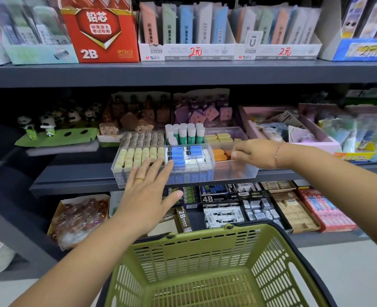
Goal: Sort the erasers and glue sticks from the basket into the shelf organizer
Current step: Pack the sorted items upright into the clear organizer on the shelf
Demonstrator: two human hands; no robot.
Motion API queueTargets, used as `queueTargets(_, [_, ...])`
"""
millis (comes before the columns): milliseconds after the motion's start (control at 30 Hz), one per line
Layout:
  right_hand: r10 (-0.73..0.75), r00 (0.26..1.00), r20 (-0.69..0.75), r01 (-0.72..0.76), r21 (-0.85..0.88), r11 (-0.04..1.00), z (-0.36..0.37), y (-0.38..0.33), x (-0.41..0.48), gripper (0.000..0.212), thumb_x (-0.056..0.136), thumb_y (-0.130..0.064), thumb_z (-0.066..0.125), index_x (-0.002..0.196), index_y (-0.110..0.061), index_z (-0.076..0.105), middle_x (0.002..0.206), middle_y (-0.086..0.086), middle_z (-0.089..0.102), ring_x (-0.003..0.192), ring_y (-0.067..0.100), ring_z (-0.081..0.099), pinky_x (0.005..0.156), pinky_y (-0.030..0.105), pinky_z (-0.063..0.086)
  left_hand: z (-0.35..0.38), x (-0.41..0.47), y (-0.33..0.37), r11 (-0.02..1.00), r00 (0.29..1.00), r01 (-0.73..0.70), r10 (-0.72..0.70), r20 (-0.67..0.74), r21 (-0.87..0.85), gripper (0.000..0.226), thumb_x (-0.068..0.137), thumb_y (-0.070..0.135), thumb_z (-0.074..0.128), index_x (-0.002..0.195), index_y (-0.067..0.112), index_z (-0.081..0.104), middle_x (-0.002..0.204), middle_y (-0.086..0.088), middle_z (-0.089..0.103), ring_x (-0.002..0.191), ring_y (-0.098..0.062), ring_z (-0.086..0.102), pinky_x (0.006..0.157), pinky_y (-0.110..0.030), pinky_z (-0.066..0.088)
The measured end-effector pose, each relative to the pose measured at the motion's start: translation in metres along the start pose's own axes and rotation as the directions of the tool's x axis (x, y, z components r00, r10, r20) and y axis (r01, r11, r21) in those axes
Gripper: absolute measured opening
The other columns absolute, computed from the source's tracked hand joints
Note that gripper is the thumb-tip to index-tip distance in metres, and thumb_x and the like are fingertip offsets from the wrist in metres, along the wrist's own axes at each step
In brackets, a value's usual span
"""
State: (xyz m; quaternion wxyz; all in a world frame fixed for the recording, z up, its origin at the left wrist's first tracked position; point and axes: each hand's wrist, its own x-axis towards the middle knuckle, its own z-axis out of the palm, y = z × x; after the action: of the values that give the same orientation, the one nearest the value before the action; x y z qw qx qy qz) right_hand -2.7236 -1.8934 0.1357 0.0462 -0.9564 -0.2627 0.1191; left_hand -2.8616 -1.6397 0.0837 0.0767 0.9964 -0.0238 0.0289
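Note:
A clear plastic shelf organizer (236, 171) stands on the middle shelf. Its compartments hold cream erasers (138, 155), blue-and-white erasers (186, 156), orange erasers (219, 155), yellow erasers (218, 138) and upright green-and-white glue sticks (186, 132). My left hand (148, 191) lies flat with straight fingers against the organizer's front left, its fingertips at the cream and blue erasers. My right hand (255, 152) has its fingers curled at the rim over the orange-eraser compartment; whether they hold anything is hidden. The green basket (207, 269) below shows a bare mesh floor.
The top shelf holds a red 2B lead box (99, 32) and white display boxes of folders (186, 52). Panda toys (48, 127) and a pink tray (293, 134) flank the organizer. Boxed 4B erasers (223, 209) fill the lower shelf.

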Motion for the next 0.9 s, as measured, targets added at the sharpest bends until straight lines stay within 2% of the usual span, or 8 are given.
queueTargets(267, [0.016,0.968,-0.252,0.027,0.166,0.986,0.010,0.005,-0.014,0.036,0.101,-0.031,0.039,0.112,-0.011,0.067,0.120,0.006,0.062,0.111,0.022,0.055,0.098,0.035,0.041,0.020,-0.022,-0.006,0.970,0.951,-0.138,0.073,-0.301,-0.200,0.065,0.097,0.061,0.022,0.150,0.025,0.031,0.159,0.006,0.019,0.147,-0.011,0.005,0.119,-0.031,-0.002])
queueTargets(367, [0.017,0.729,-0.684,0.192,0.228,0.954,0.044,-0.006,-0.035,0.028,0.098,-0.025,0.043,0.095,-0.010,0.067,0.097,0.001,0.059,0.092,0.013,0.052,0.081,0.027,0.039,0.045,-0.042,-0.015,0.965,0.965,-0.088,0.022,-0.261,-0.246,0.062,0.094,0.053,0.030,0.147,0.022,0.038,0.156,0.002,0.028,0.146,-0.016,0.015,0.119,-0.037,0.007])
queueTargets(433, [0.060,0.615,-0.786,0.223,0.247,0.943,0.092,-0.022,-0.050,0.025,0.095,-0.021,0.045,0.081,-0.009,0.061,0.081,0.003,0.055,0.078,0.015,0.047,0.070,0.030,0.036,0.067,-0.060,-0.025,0.966,0.984,0.015,-0.060,-0.166,-0.259,0.062,0.095,0.053,0.031,0.148,0.023,0.035,0.158,0.001,0.025,0.147,-0.018,0.013,0.119,-0.040,0.008])
queueTargets(500, [0.021,0.783,-0.621,0.184,0.264,0.947,0.161,-0.036,-0.056,0.026,0.094,-0.027,0.044,0.076,-0.013,0.057,0.075,0.000,0.053,0.073,0.017,0.047,0.069,0.033,0.040,0.092,-0.078,-0.042,0.969,0.985,0.145,-0.161,-0.065,-0.198,0.060,0.099,0.052,0.035,0.151,0.023,0.028,0.160,-0.001,0.019,0.148,-0.021,0.010,0.118,-0.044,0.009])
queueTargets(567, [-0.020,0.974,-0.225,0.090,0.308,0.947,0.230,-0.049,-0.061,0.020,0.091,-0.033,0.050,0.083,-0.019,0.061,0.084,-0.002,0.059,0.079,0.017,0.055,0.077,0.037,0.048,0.114,-0.095,-0.060,0.954,0.964,0.263,-0.266,0.000,-0.146,0.063,0.098,0.048,0.038,0.153,0.021,0.023,0.161,-0.003,0.015,0.147,-0.025,0.012,0.116,-0.048,0.013])
queueTargets(600, [-0.038,0.999,-0.032,0.046,0.305,0.951,0.260,-0.055,-0.066,0.016,0.091,-0.035,0.054,0.090,-0.021,0.063,0.092,-0.003,0.063,0.084,0.016,0.059,0.082,0.036,0.050,0.122,-0.103,-0.068,0.939,0.950,0.311,-0.309,0.035,-0.148,0.066,0.097,0.048,0.039,0.154,0.021,0.020,0.161,-0.004,0.014,0.147,-0.027,0.014,0.116,-0.050,0.017])
queueTargets(767, [-0.202,0.841,0.502,0.039,0.316,0.948,0.346,-0.105,-0.100,0.048,0.089,-0.040,0.060,0.134,-0.030,0.045,0.146,-0.004,0.039,0.122,0.016,0.049,0.102,0.031,0.042,0.144,-0.128,-0.077,0.852,0.911,0.410,-0.367,0.186,-0.326,0.073,0.098,0.048,0.039,0.154,0.030,-0.003,0.157,-0.008,0.025,0.137,-0.030,0.036,0.096,-0.044,0.041])
queueTargets(900, [-0.272,0.708,0.652,0.087,0.302,0.949,0.388,-0.136,-0.104,0.058,0.086,-0.044,0.062,0.138,-0.030,0.043,0.146,0.002,0.038,0.128,0.023,0.042,0.107,0.043,0.037,0.144,-0.130,-0.074,0.858,0.920,0.392,-0.372,0.125,-0.331,0.071,0.100,0.042,0.040,0.155,0.029,-0.003,0.151,-0.010,0.037,0.129,-0.032,0.045,0.089,-0.042,0.044])
